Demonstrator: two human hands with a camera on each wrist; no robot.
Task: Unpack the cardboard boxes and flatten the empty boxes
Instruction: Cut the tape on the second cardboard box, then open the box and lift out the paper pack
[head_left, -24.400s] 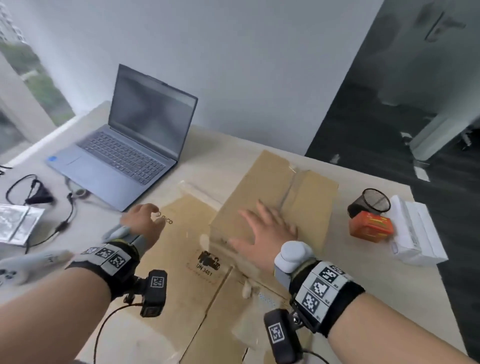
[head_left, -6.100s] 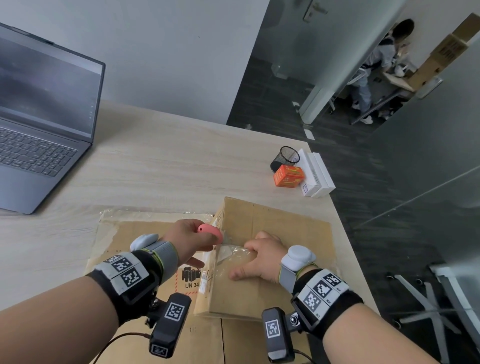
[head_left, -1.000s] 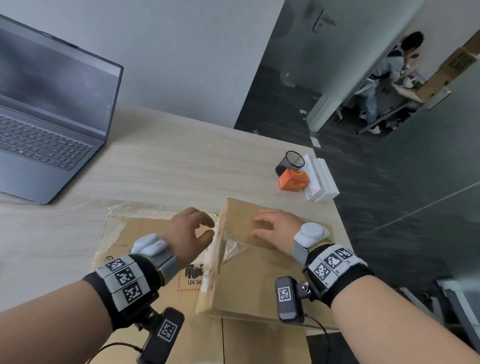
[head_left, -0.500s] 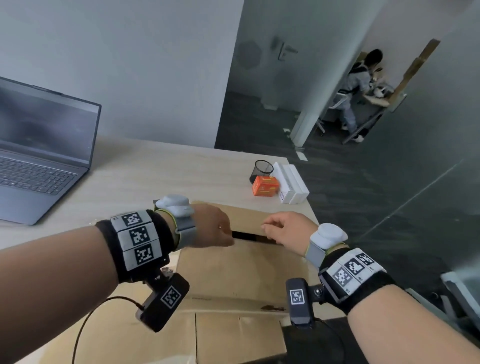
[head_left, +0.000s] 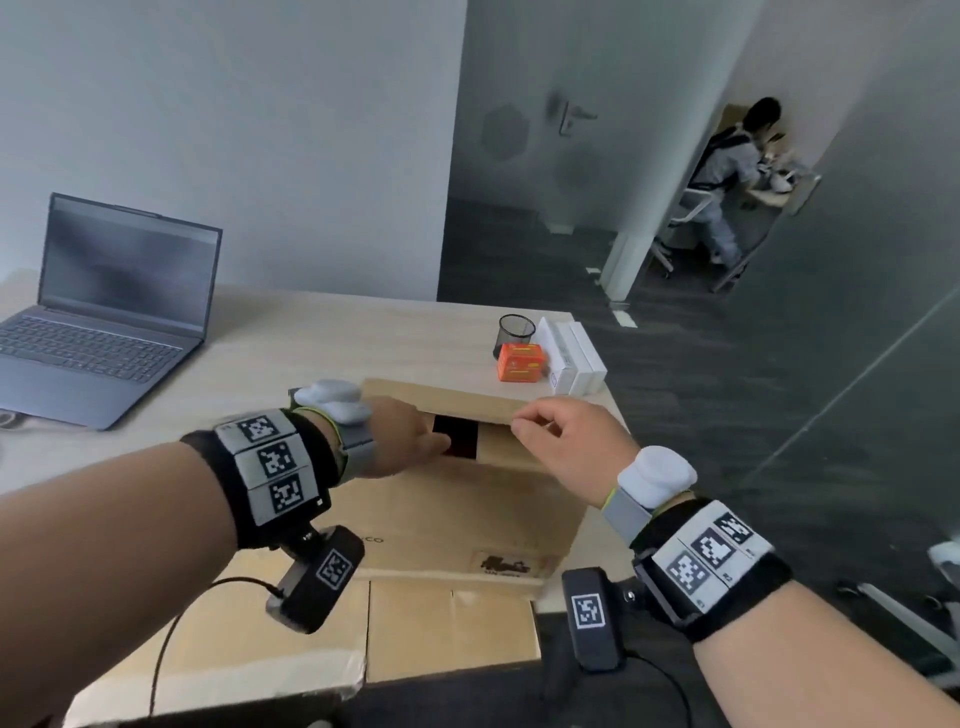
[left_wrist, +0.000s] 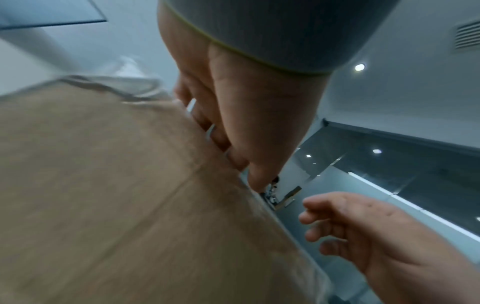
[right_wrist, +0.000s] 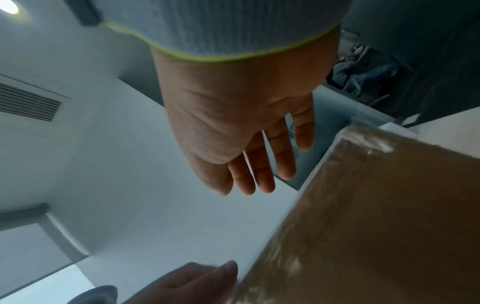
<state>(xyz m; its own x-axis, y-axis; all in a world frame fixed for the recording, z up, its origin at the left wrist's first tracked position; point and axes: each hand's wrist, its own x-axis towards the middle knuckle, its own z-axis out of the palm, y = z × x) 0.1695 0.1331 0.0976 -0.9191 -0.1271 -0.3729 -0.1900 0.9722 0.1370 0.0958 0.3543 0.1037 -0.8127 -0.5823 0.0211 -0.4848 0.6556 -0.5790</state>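
A brown cardboard box (head_left: 452, 514) stands upright on flattened cardboard (head_left: 447, 629) at the table's near right corner. Its top shows a dark gap (head_left: 457, 439) between the flaps. My left hand (head_left: 415, 431) is at that gap. In the left wrist view its fingers (left_wrist: 221, 135) curl over the box's top edge (left_wrist: 228, 164) and grip it. My right hand (head_left: 540, 426) hovers beside the top right flap. In the right wrist view its fingers (right_wrist: 259, 174) hang straight and loose, clear of the box (right_wrist: 376, 226). What is inside the box is hidden.
An open laptop (head_left: 104, 322) stands at the back left of the wooden table (head_left: 322, 343). A black mesh cup (head_left: 517, 332), a small orange box (head_left: 521, 362) and white boxes (head_left: 571, 356) sit by the right edge. Beyond a glass wall a person (head_left: 727, 171) sits.
The box, lying flat a second ago, now stands upright. My left hand has gone to its top edge, and the dark gap between the flaps has widened. My right hand has lifted off.
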